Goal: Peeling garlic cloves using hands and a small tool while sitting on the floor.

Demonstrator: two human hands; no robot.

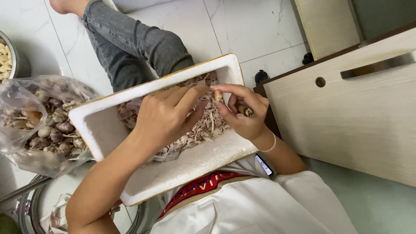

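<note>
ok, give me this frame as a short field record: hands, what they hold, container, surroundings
left hand: over the white foam box, fingertips on a garlic clove
right hand: pinches the same clove; a small knife handle is tucked in the palm
box contents: papery garlic peels
left of box: clear plastic bag of unpeeled garlic
top left: metal bowl of peeled cloves
right: pale wooden cabinet

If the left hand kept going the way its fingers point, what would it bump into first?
Most likely the garlic clove pinched at the fingertips of the right hand. The left hand points across the white foam box toward it and looks to be already touching it.
</note>
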